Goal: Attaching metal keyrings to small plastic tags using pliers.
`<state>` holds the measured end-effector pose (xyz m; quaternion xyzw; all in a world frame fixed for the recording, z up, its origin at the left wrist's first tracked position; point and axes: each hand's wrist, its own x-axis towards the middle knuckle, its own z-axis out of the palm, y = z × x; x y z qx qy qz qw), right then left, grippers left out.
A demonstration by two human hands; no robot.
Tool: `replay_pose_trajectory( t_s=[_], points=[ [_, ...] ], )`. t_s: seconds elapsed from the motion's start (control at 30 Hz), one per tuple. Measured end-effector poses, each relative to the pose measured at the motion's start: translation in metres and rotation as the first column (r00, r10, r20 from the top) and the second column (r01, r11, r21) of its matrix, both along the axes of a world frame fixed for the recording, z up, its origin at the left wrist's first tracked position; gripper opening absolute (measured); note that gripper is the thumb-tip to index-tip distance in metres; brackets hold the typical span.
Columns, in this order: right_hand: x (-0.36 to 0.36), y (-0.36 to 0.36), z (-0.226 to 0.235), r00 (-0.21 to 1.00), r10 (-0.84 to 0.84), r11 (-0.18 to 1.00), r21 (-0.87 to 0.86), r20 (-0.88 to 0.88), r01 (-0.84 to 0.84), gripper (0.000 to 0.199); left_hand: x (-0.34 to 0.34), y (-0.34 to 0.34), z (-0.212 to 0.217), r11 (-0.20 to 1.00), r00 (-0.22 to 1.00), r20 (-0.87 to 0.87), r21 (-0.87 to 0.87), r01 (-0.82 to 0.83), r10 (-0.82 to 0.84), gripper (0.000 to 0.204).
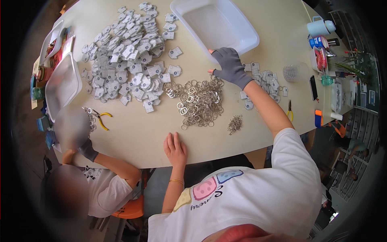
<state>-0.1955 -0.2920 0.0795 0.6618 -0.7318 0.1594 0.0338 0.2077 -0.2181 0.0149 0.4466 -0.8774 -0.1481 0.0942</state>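
Note:
My right hand (230,64), in a grey fingerless glove, reaches far over the beige table (141,133). Its fingers are spread at the near edge of an empty white tray (217,24), and nothing shows in its grip. My left hand (175,148) is bare, with a thin bracelet on the wrist, and lies flat near the table's front edge. Between my hands sits a heap of silver metal rings (198,101). A small heap of tiny metal parts (235,123) lies to the right of it. A large spread of white-grey tags (125,60) covers the table to the left.
A few more tags (266,82) lie beside my right forearm. Yellow-handled pliers (102,119) lie left, another pair (289,112) right. A second white tray (62,84) stands at the left edge. A clear cup (292,73), phone (313,87) and jug (320,27) stand at right. A co-worker's gloved hand (88,150) is lower left.

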Motion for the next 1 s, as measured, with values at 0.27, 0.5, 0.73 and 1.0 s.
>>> replay_pose_trajectory(
  t_s=[0.27, 0.5, 0.73, 1.0],
  points=[
    [-0.049, 0.032, -0.016, 0.972, 0.058, 0.998, 0.002, -0.227, -0.059, 0.055, -0.008, -0.004, -0.003, 1.000, 1.000, -0.026, -0.009, -0.013, 0.013, 0.048],
    [0.015, 0.064, -0.020, 0.975, 0.191, 0.974, -0.099, -0.114, -0.202, 0.063, -0.007, 0.010, -0.006, 0.996, 0.989, -0.151, -0.088, -0.003, -0.011, 0.045],
    [0.031, 0.206, -0.016, 0.984, 0.164, 0.867, -0.466, -0.072, -0.178, 0.039, 0.014, 0.024, -0.022, 0.960, 0.944, -0.314, -0.278, 0.012, -0.103, 0.038],
    [0.056, 0.328, -0.054, 0.965, 0.210, 0.893, -0.433, 0.155, -0.125, 0.018, -0.150, 0.016, 0.030, 0.768, 0.805, -0.219, -0.509, 0.388, -0.552, 0.036]
  ],
)
